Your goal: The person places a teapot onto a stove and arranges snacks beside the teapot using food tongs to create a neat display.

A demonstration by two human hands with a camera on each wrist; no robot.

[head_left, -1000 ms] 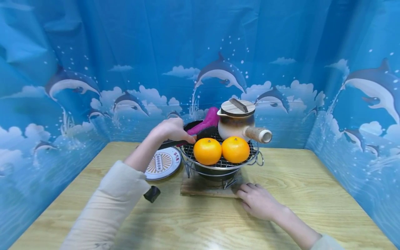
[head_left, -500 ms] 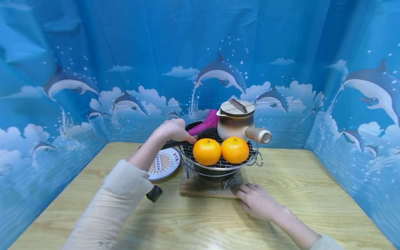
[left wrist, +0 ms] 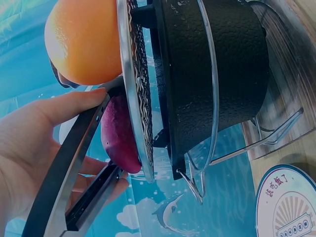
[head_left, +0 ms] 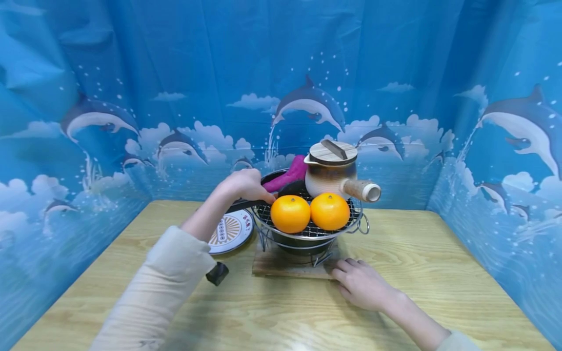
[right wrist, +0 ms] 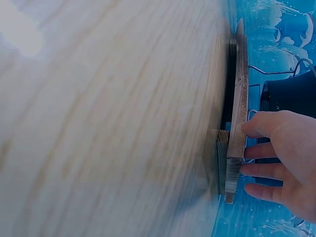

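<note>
My left hand point(head_left: 248, 186) grips black-and-metal tongs point(left wrist: 74, 158), their arms on either side of a purple sweet potato point(head_left: 287, 176). In the left wrist view the sweet potato point(left wrist: 117, 136) lies against the rim of the round wire grill point(head_left: 312, 229). Two oranges point(head_left: 291, 214) sit at the grill's front, and a clay pot point(head_left: 331, 178) with a wooden lid stands behind them. On the table, my right hand point(head_left: 360, 282) touches the edge of the wooden board point(head_left: 291, 268) under the stove; in the right wrist view its fingertips meet the board point(right wrist: 238, 113).
A white plate point(head_left: 239, 239) with a printed pattern lies left of the stove, partly behind my left arm. The black stove body point(left wrist: 212, 74) stands in a wire frame. The pot's handle point(head_left: 362, 189) points right. A blue dolphin-print curtain point(head_left: 197, 73) surrounds the table point(head_left: 395, 234).
The purple sweet potato has sunk slightly within the tongs' grasp. My left hand has shifted a little down and to the right. My right hand has stayed at the board.
</note>
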